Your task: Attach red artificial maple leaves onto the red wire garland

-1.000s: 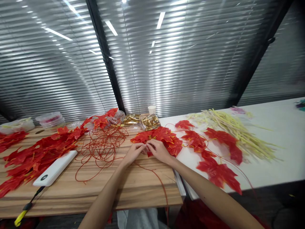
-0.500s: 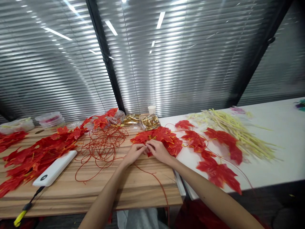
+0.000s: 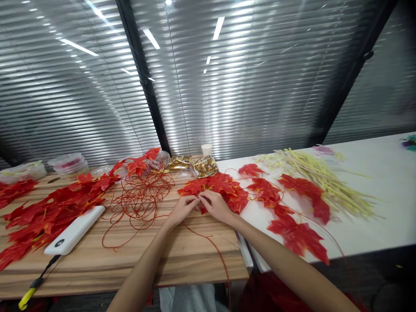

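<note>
Places left hand [image 3: 183, 211] and right hand [image 3: 218, 207] together at red artificial maple leaves [image 3: 224, 183], centre of frame | Cannot confirm grasp in bunched fingertips | Could knot tangled red cord [image 3: 134, 212], left of centre, by tugging.

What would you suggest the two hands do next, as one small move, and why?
Perhaps ease the left hand and right hand slightly apart, gently. Their fingertips meet by the red leaf cluster, and a red cord trails out below; whatever lies between them is hidden, so a slow parting might show it without tugging the cord.
</note>
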The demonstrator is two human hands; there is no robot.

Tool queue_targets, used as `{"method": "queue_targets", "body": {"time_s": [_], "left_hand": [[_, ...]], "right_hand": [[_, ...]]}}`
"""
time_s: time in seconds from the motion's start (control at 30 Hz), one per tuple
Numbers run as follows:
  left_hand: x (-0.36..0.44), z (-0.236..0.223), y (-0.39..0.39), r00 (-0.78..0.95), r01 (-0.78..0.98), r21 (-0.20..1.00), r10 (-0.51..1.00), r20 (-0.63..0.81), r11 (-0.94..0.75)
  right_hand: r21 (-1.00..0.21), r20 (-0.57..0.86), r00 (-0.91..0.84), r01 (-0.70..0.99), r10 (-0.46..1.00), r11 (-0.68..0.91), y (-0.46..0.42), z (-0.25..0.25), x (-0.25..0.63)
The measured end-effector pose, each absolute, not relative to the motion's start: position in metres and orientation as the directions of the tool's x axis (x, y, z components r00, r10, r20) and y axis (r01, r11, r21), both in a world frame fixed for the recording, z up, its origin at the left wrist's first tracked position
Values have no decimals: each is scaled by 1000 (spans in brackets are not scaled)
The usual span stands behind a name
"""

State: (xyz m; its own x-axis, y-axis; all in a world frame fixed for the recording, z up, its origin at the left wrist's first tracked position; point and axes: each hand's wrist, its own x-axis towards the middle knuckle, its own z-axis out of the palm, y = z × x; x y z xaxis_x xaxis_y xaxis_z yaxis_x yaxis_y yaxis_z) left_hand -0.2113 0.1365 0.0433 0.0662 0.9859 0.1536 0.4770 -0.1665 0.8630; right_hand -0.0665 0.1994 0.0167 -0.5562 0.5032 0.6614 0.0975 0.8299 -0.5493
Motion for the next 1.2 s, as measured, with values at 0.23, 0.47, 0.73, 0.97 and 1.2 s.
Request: {"method": "queue_targets", "body": {"time_s": [0.23,0.47,0.73,0.97,1.2], "left_hand": [[-215,39,138,76,479,856,981,180,-194],[-215,39,138,80,479,855,979,187,-202],[-216,37,139,79,476,856,979,187,-202],[-215,39,138,73,478,856,980,186,-198],[-215,39,139,69,479,858,982,176,-188]], "right_hand": [[-541,668,-553,98,497,836,201,15,-67],[-544,663,-556,102,501,833,200,15,-66],[-542,666,-556,98,497,835,200,15,-66],[-540,665,-558,101,497,835,200,15,-66],[-533,671,-555,100,492,840,201,15,-66]]}}
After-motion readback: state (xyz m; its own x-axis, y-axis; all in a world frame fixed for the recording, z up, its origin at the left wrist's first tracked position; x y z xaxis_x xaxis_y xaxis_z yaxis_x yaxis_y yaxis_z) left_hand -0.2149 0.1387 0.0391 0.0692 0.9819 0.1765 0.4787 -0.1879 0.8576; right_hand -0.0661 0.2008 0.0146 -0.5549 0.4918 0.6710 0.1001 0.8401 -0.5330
